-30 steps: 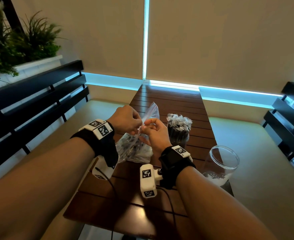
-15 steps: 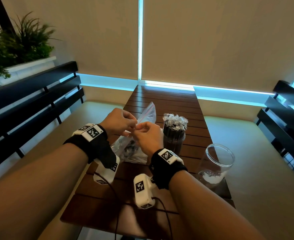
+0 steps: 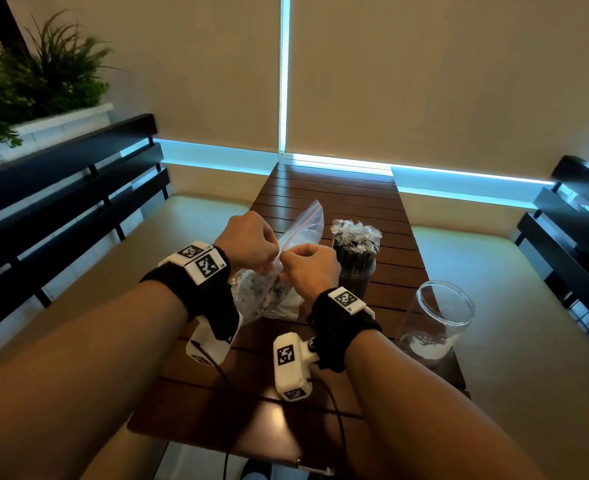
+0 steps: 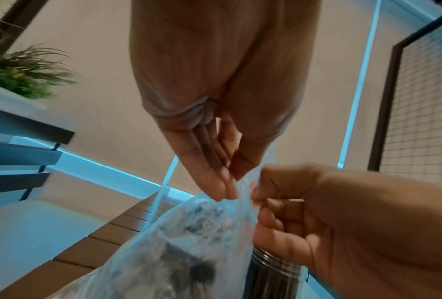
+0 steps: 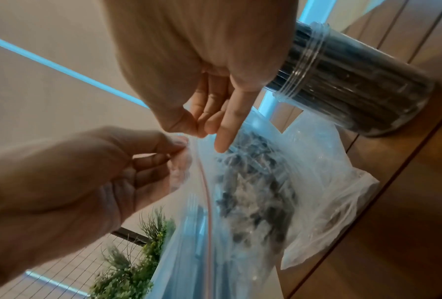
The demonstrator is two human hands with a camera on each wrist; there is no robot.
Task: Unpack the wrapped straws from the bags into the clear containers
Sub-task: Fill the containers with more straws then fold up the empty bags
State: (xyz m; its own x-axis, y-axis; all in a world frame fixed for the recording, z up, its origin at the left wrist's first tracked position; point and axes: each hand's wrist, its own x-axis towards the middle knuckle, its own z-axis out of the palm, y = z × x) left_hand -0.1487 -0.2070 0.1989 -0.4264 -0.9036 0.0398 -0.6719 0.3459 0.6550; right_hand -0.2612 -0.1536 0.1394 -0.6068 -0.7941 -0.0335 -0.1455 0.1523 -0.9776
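From the head view, the clear plastic zip bag of wrapped straws [image 3: 269, 292] sits mid-table, at 9 o'clock from the full clear jar [image 3: 355, 261]. The left hand [image 3: 248, 242] and right hand [image 3: 312, 268] pinch its top.

From the left wrist, fingertips [image 4: 225, 192] squeeze the bag's lip.

From the right wrist, the red seal line [image 5: 207, 202] looks shut. Each hand should pull gently apart, keeping the bag upright.

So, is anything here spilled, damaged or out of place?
Nothing stands out. Both containers stand upright on the table: the full container packed with straws, the empty container nearer. The left hand and right hand pinch the bag at its top; no straws lie loose.
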